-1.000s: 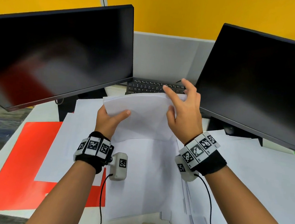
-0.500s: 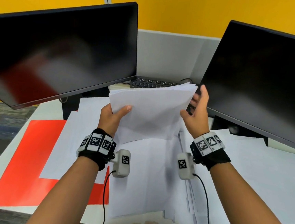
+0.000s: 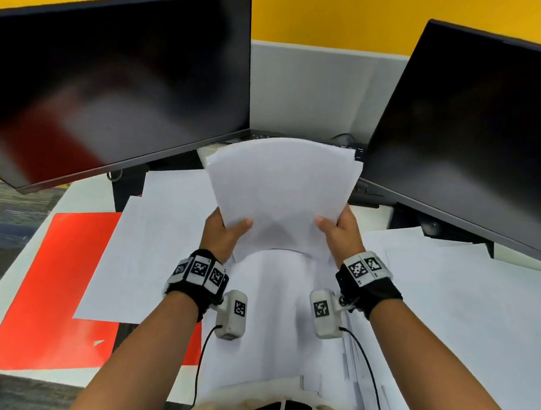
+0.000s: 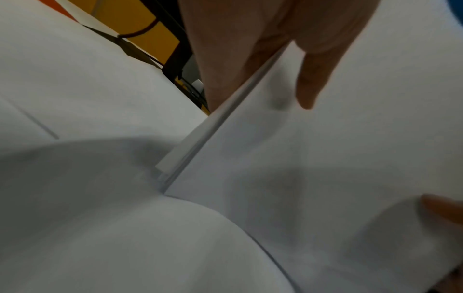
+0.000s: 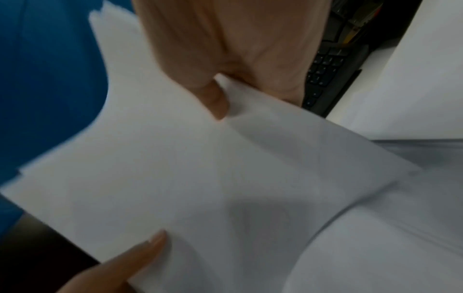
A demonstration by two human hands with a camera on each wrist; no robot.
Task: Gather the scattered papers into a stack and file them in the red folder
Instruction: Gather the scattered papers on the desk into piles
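Observation:
I hold a stack of white papers (image 3: 280, 192) upright above the desk between the two monitors. My left hand (image 3: 224, 230) grips its lower left edge, thumb on the front face. My right hand (image 3: 338, 232) grips the lower right edge the same way. In the left wrist view the stack (image 4: 325, 158) shows its layered edge under my left hand (image 4: 288, 65). In the right wrist view my right hand (image 5: 225, 79) pinches the stack (image 5: 200, 178). The red folder (image 3: 56, 284) lies open and flat at the desk's left, partly covered by loose sheets (image 3: 161, 244).
Two dark monitors (image 3: 110, 76) (image 3: 485, 132) stand at the back left and right, a black keyboard (image 3: 360, 150) between them behind the stack. More loose white sheets (image 3: 466, 303) cover the desk's middle and right. The desk's left edge (image 3: 12, 264) borders a carpeted floor.
My right hand slid from the stack's top edge down to its lower right edge. The stack tilted up from slanted to upright and squared between both hands.

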